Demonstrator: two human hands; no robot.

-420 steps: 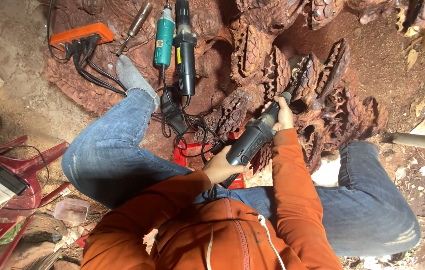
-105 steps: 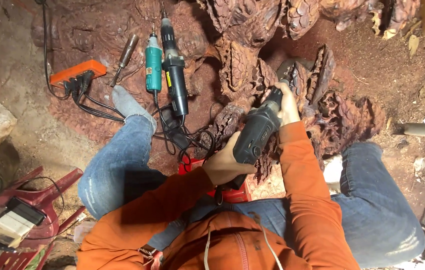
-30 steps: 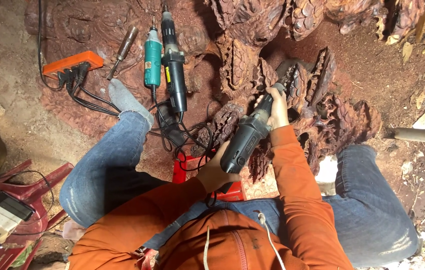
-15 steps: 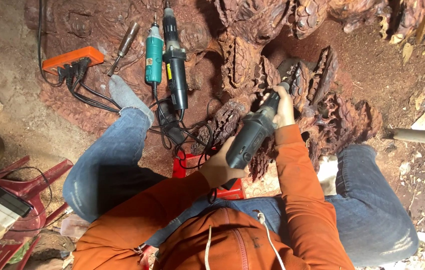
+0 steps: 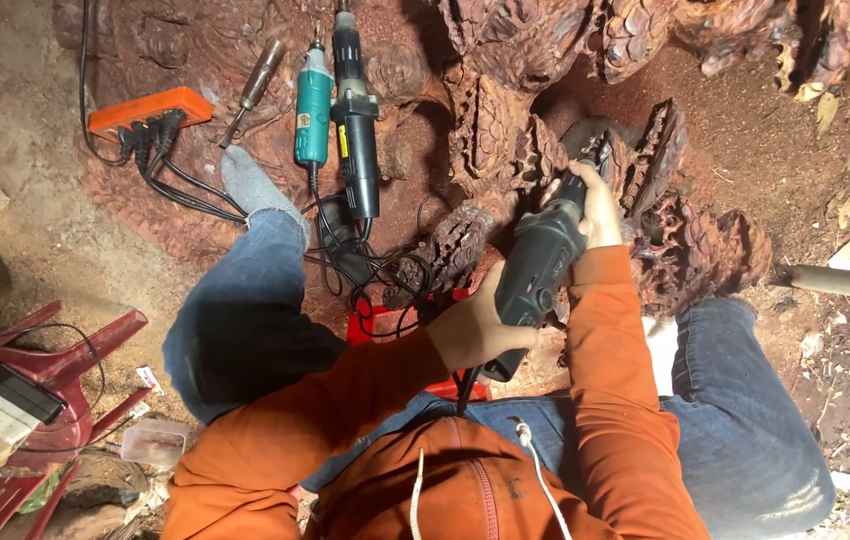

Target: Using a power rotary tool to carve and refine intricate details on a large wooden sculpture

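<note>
Black die grinder [image 5: 537,272] is clamped by left hand [image 5: 475,325] at its rear and right hand [image 5: 590,205] near its nose, against the carved wood [image 5: 505,130]. Teal grinder [image 5: 313,105] lies far left.

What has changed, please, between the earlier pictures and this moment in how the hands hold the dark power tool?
Very little. The left hand stays wrapped round the rear of the dark grinder, and the right hand stays near its nose against the carved wood. The tool's angle shifted only slightly. The teal tool, the black tool and the orange power strip lie where they were.
</note>
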